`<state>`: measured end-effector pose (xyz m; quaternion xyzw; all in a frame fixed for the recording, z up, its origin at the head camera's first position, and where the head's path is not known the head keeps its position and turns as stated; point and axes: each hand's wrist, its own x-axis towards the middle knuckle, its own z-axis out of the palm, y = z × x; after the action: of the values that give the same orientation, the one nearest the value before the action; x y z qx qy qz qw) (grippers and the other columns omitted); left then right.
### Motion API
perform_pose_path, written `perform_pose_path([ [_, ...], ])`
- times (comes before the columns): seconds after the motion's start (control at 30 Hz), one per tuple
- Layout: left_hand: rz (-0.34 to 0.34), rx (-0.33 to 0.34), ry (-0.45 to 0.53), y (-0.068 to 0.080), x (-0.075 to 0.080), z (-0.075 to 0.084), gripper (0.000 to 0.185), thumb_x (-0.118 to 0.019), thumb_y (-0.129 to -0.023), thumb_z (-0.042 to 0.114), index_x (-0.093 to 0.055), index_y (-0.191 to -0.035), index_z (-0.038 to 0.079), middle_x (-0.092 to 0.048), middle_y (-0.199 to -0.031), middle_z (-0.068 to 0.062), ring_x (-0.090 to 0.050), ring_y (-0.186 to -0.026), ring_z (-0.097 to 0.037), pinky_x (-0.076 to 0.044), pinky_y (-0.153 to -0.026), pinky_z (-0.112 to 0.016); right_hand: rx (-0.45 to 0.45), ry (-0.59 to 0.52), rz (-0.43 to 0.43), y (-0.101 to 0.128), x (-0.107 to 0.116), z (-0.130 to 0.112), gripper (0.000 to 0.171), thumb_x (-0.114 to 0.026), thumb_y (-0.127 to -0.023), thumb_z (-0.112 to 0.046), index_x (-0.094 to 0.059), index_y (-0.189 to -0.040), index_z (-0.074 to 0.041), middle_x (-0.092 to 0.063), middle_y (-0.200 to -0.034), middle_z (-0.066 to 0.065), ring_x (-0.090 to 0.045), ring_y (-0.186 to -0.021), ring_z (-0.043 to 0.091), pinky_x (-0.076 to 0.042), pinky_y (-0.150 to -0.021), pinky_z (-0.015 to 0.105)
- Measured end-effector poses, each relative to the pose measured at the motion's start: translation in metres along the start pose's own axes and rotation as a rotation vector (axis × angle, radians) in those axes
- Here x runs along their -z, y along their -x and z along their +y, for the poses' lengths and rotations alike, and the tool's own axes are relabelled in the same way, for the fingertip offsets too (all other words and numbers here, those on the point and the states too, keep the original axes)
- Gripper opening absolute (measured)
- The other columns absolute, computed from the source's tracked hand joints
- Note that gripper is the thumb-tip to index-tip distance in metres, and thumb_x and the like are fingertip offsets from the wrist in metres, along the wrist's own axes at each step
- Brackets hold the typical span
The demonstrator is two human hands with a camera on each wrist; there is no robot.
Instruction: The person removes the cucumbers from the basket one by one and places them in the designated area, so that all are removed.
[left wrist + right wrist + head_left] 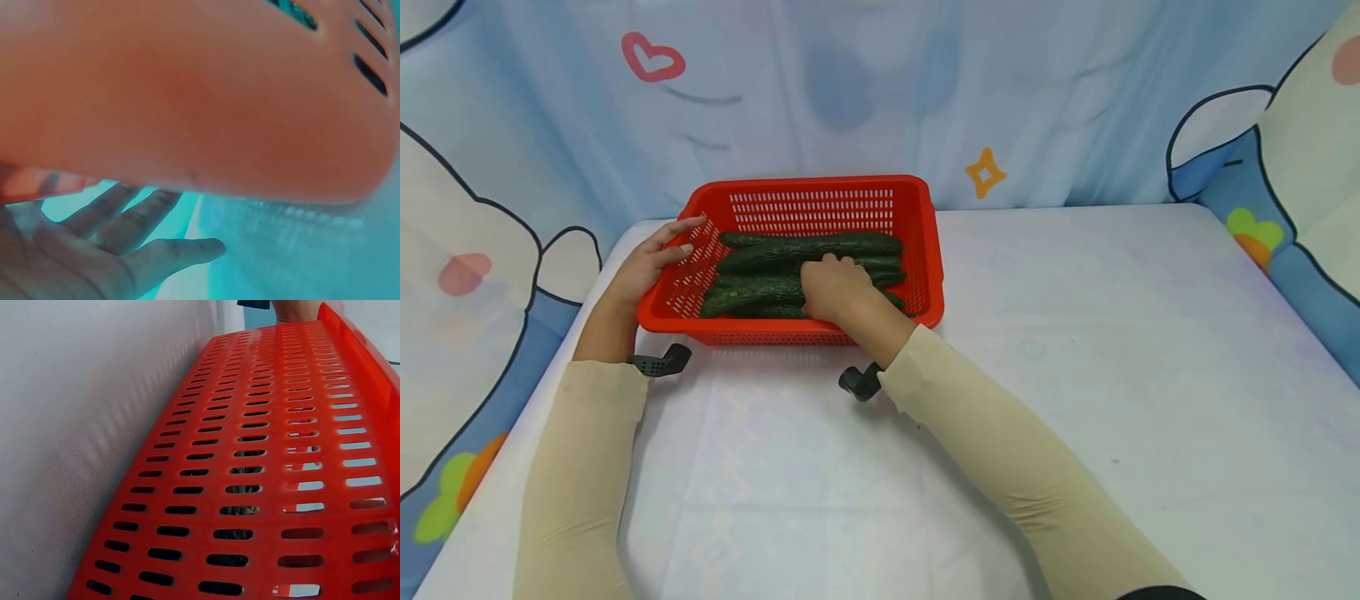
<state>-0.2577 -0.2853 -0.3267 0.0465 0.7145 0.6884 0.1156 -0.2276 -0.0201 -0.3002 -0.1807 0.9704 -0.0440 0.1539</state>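
Observation:
A red perforated plastic basket (929, 250) holds several long dark-green cucumbers (808, 250) lying side by side. My right hand (837, 292) reaches in over the near rim, its fingers curled down round a cucumber (752, 292); the fingertips are hidden from the head view. At the basket's left end, my left hand (643, 265) rests by the rim with its fingers extended. In the left wrist view, that hand (94, 250) shows spread fingers beside the basket's smooth outer wall (187, 112). The right wrist view takes in the slotted front wall (237, 456), without the right hand.
A white cloth (1075, 375) covers the table, reaching right of and in front of the basket. Behind hangs a blue patterned curtain (865, 100). Black wrist cameras (664, 362) sit below both hands, close to the basket's front.

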Motion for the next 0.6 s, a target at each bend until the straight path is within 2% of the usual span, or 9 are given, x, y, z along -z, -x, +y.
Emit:
perform_pose_path([
  [0.17,0.008,0.004,-0.008,0.0001,0.0003,-0.0004,0.045,-0.045,-0.096,0.02,-0.038,-0.14,0.029,-0.03,-0.141,-0.012,-0.051,-0.107,-0.018,-0.057,-0.072,-0.027,-0.029,-0.03,-0.018,-0.0015,0.0006,-0.0012,0.064,-0.059,-0.088,-0.035,-0.032,-0.141,-0.013,-0.038,-0.14,0.013,-0.044,-0.123,0.031,-0.042,-0.101,0.044],
  [0.27,0.002,-0.007,-0.016,-0.0004,0.001,-0.001,0.045,-0.044,-0.097,0.019,-0.037,-0.14,0.027,-0.03,-0.14,-0.011,-0.051,-0.107,-0.018,-0.057,-0.072,-0.026,-0.033,-0.066,-0.023,-0.0024,0.0005,-0.0015,0.072,-0.06,-0.088,-0.032,-0.022,-0.145,-0.012,-0.037,-0.142,0.011,-0.045,-0.124,0.028,-0.044,-0.1,0.043],
  [0.4,-0.005,-0.015,-0.027,-0.0007,0.0019,-0.0013,0.045,-0.043,-0.097,0.018,-0.036,-0.141,0.025,-0.03,-0.14,-0.012,-0.052,-0.106,-0.017,-0.056,-0.071,-0.024,-0.023,-0.081,-0.018,-0.0025,0.0004,-0.001,0.073,-0.061,-0.088,-0.03,-0.02,-0.145,-0.011,-0.039,-0.142,0.009,-0.046,-0.125,0.026,-0.044,-0.099,0.041],
  [0.6,-0.009,-0.016,-0.015,-0.0011,0.0024,-0.0016,0.045,-0.044,-0.097,0.019,-0.036,-0.14,0.025,-0.03,-0.14,-0.011,-0.052,-0.106,-0.016,-0.056,-0.071,-0.025,-0.004,-0.031,0.033,-0.0008,0.0008,0.0003,0.072,-0.062,-0.087,-0.03,-0.024,-0.144,-0.011,-0.037,-0.144,0.01,-0.04,-0.128,0.03,-0.041,-0.102,0.042],
])
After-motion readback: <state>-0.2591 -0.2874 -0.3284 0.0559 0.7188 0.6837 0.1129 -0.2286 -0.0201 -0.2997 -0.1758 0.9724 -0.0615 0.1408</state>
